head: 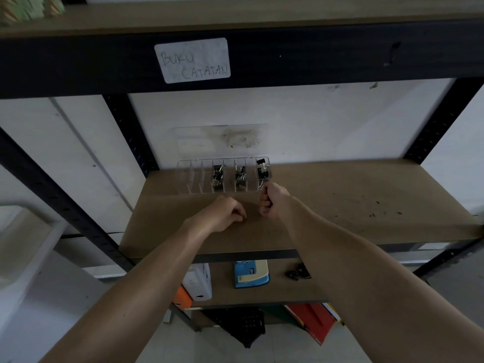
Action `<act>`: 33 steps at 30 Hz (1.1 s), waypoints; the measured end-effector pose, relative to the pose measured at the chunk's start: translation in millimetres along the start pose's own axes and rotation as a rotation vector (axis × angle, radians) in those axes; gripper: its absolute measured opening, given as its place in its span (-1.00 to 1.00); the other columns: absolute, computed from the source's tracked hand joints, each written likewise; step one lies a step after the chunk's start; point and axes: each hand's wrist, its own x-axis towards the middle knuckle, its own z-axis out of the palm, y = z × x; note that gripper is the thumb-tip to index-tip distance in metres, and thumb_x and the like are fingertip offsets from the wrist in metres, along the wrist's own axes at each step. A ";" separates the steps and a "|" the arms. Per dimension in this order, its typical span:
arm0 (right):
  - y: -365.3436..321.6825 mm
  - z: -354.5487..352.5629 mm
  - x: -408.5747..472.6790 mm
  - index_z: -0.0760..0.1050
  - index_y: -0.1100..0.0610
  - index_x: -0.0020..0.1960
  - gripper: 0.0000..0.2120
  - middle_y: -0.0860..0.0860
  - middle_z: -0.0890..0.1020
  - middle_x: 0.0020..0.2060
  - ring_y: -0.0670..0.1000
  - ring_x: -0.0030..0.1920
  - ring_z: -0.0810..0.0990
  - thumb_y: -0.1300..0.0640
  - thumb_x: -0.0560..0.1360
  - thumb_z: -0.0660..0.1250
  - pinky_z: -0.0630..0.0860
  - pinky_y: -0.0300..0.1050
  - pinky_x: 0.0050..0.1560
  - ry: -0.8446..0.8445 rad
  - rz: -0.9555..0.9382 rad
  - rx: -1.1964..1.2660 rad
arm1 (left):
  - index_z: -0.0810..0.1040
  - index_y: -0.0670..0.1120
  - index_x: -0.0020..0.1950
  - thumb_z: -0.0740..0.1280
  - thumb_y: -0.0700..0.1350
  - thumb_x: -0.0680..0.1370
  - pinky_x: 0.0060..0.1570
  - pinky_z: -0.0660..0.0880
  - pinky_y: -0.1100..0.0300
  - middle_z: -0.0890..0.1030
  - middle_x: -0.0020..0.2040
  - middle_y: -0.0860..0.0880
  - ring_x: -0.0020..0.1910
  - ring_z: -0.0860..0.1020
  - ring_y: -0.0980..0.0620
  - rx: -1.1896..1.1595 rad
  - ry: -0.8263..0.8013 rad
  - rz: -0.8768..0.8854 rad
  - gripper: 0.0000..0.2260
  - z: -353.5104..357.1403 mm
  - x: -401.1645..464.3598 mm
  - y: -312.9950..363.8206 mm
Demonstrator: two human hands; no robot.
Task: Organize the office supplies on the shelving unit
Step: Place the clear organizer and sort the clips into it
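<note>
Head view, looking forward and down into a black-framed shelving unit [125, 127] with brown boards.

Middle shelf [340, 205]: a clear plastic divider box [222, 176] sat at the back of the board, against the white wall, its lid [221, 138] standing open and leaning on the wall. Left compartments held nothing visible. Three compartments toward the right held black binder clips [217, 176] with silver handles; the rightmost one was nearest the right hand.

Right hand [272, 201]: fingers curled into a fist, raised just in front of the box's right end, knuckles close to the rightmost compartment. Something small and silver showed at the top of the fist, touching the box edge; could not tell whether the hand gripped a clip.

Left hand [225, 213]: resting low on the shelf board, well in front of the box, fingers curled with the tips pinched together near the board. Too small and dim to tell whether anything was between them.

Beam above carried a white label [192, 60] handwritten "BUKU CATATAN". Green-patterned items [28, 7] sat at the left of the top shelf.

Lower shelf: a white container [197, 282], a blue and cream hole punch [251, 273], and a few loose black clips [297, 273] to its right. Below that: orange folder [182, 297], red folders [314, 323], a black crate [241, 326] on the floor.
</note>
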 end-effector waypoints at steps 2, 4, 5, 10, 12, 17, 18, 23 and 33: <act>0.8 0.2 -2.1 0.25 0.09 -0.35 -0.68 0.00 0.23 -0.56 -0.03 -0.58 0.12 0.22 0.59 0.08 0.08 -0.28 -0.52 0.006 -0.008 -0.001 | 0.60 -0.02 0.27 0.35 -0.16 0.60 0.16 0.45 0.19 0.61 0.21 0.01 0.17 0.56 0.06 0.001 0.003 0.003 -0.76 3.3 -0.4 2.4; 1.3 0.4 -3.9 0.25 0.09 -0.34 -0.68 0.00 0.23 -0.54 -0.04 -0.57 0.12 0.23 0.59 0.07 0.07 -0.26 -0.50 0.005 -0.009 0.001 | 0.54 0.00 0.36 0.37 -0.18 0.59 0.17 0.48 0.14 0.60 0.23 -0.02 0.18 0.56 0.03 -0.001 0.006 0.006 -0.66 4.0 -0.5 3.7; 1.3 0.4 -4.1 0.25 0.09 -0.34 -0.69 0.00 0.23 -0.53 -0.04 -0.57 0.12 0.23 0.58 0.06 0.07 -0.26 -0.50 0.006 -0.011 0.002 | 0.53 0.01 0.38 0.37 -0.18 0.59 0.18 0.47 0.15 0.59 0.25 -0.03 0.19 0.56 0.03 0.009 -0.003 0.012 -0.64 3.8 0.1 3.5; 1.0 0.5 -4.0 0.27 0.09 -0.34 -0.70 0.00 0.23 -0.51 -0.03 -0.56 0.13 0.24 0.57 0.07 0.08 -0.25 -0.50 0.015 -0.015 -0.005 | 0.58 0.00 0.32 0.33 -0.18 0.61 0.23 0.46 0.12 0.56 0.26 -0.01 0.21 0.52 0.04 0.085 -0.061 0.059 -0.71 2.5 0.3 3.8; 0.9 -0.4 -4.3 0.28 0.09 -0.34 -0.70 0.00 0.23 -0.53 -0.03 -0.57 0.13 0.24 0.56 0.07 0.08 -0.25 -0.50 0.015 -0.018 -0.008 | 0.57 0.01 0.29 0.34 -0.17 0.61 0.19 0.50 0.06 0.56 0.23 -0.01 0.16 0.53 0.04 0.100 -0.070 0.056 -0.74 2.1 0.7 4.3; 2.3 -1.1 -5.4 0.28 0.09 -0.34 -0.70 -0.01 0.24 -0.56 -0.03 -0.60 0.14 0.23 0.57 0.07 0.09 -0.26 -0.50 0.010 -0.006 -0.009 | 0.57 -0.01 0.18 0.33 -0.15 0.61 0.06 0.50 0.15 0.57 0.13 0.02 0.08 0.54 0.06 0.057 -0.035 0.047 -0.84 -0.1 -1.1 0.0; 2.5 -1.0 -4.9 0.29 0.09 -0.33 -0.70 -0.01 0.25 -0.55 -0.03 -0.60 0.15 0.23 0.57 0.07 0.09 -0.26 -0.51 0.010 -0.003 -0.003 | 0.57 -0.01 0.16 0.32 -0.15 0.62 0.04 0.47 0.18 0.57 0.13 0.03 0.07 0.54 0.07 0.041 -0.023 0.051 -0.86 -0.5 -2.4 -1.1; 3.9 2.6 -4.2 0.33 0.11 -0.29 -0.71 0.01 0.30 -0.51 -0.03 -0.55 0.20 0.20 0.60 0.08 0.13 -0.25 -0.52 0.016 0.017 0.010 | 0.54 0.02 0.15 0.27 -0.10 0.64 -0.08 0.43 0.26 0.57 0.06 0.08 -0.04 0.53 0.16 -0.043 0.024 0.040 -0.88 -1.3 -5.8 -4.5; 1.1 20.3 -0.2 0.51 0.22 -0.09 -0.64 0.09 0.57 -0.36 -0.01 -0.46 0.51 0.06 0.69 0.05 0.45 -0.23 -0.53 -0.185 0.165 0.397 | 0.68 -0.05 -0.01 0.41 -0.16 0.55 -0.16 0.36 0.51 0.65 -0.13 0.08 -0.18 0.54 0.32 -0.221 0.422 0.089 -0.93 -25.7 13.8 42.7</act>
